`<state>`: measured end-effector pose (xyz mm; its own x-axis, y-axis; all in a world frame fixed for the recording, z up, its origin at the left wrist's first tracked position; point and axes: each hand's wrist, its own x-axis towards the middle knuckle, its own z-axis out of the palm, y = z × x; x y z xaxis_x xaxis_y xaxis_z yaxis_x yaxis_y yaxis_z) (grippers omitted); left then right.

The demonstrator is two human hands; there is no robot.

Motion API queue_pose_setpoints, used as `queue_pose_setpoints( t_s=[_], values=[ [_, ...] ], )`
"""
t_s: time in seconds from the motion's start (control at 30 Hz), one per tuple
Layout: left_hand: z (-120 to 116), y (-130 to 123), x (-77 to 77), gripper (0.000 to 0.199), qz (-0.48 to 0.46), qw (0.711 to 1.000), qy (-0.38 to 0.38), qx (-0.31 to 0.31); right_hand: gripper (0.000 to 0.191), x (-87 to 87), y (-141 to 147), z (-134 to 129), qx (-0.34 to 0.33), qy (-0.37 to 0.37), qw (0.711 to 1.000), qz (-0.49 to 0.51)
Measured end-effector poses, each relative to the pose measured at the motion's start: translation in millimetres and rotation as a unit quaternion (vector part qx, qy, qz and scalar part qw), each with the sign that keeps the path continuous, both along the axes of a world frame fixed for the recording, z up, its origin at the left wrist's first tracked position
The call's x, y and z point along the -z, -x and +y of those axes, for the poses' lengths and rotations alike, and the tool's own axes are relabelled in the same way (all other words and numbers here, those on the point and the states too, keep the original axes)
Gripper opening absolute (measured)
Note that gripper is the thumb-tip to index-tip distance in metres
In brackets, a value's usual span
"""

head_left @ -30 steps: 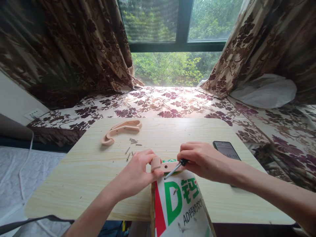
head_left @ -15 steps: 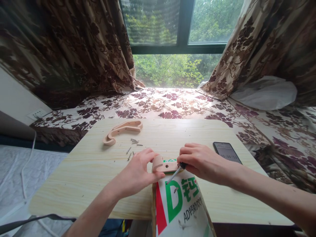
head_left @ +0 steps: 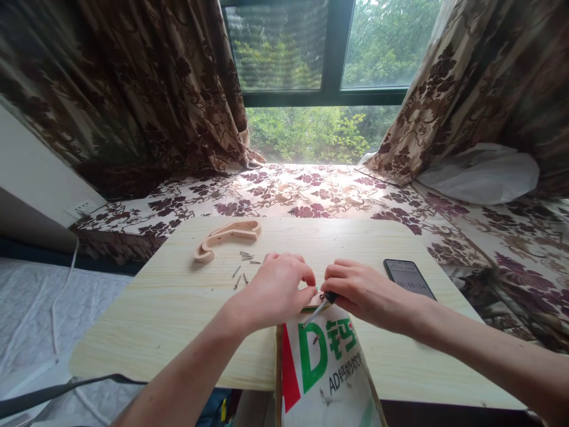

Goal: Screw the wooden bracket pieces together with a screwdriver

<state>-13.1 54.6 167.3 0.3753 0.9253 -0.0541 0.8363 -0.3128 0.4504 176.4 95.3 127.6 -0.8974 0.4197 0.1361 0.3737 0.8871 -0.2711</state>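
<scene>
1. Right in the thick of it, the right hand (head_left: 360,290) was clamped on the screwdriver (head_left: 315,313), fingers curled round its black handle, the shaft slanting down to the near left.
2. And in came the left hand (head_left: 280,290) (barely a gap between the two!), thumb and fingertips drawn close together over the wooden strip; whether they pinched anything, I couldn't tell.
3. That wooden strip (head_left: 313,303) sat between the hands, largely hidden by them, at the far end of the printed panel (head_left: 333,379), all green and black lettering with red down its left.
4. Out to the left, loose screws (head_left: 246,258) lay scattered on the pale table (head_left: 151,332), and just beyond them, the curved wooden pieces (head_left: 233,235)!
5. Over on the right, a phone (head_left: 411,277) lay just beyond the right forearm, digits showing.
6. Farther out stretched the floral cover (head_left: 284,190), with a plastic bag (head_left: 484,172) far right.
</scene>
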Motion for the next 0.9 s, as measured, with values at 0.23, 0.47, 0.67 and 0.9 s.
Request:
queue_pose_setpoints(
  t_s=[0.23, 0.47, 0.67, 0.9],
  values=[
    [-5, -15, 22.2, 0.018, 0.046, 0.998, -0.041, -0.021, 0.015, 3.5, 0, -3, -0.002, -0.013, 1.000, 0.018],
    [-7, -18, 25.8, 0.023, 0.079, 0.994, -0.069, -0.019, 0.016, 3.8, 1, -1, -0.012, -0.014, 1.000, 0.020],
    [-2, -20, 20.4, 0.027, 0.094, 0.993, -0.072, -0.004, 0.017, 4.1, 0, -1, -0.015, -0.016, 0.999, 0.030],
    [-1, -24, 30.8, 0.023, 0.079, 0.994, -0.074, -0.024, 0.017, 3.3, 0, -2, -0.008, -0.017, 0.999, 0.031]
  ],
)
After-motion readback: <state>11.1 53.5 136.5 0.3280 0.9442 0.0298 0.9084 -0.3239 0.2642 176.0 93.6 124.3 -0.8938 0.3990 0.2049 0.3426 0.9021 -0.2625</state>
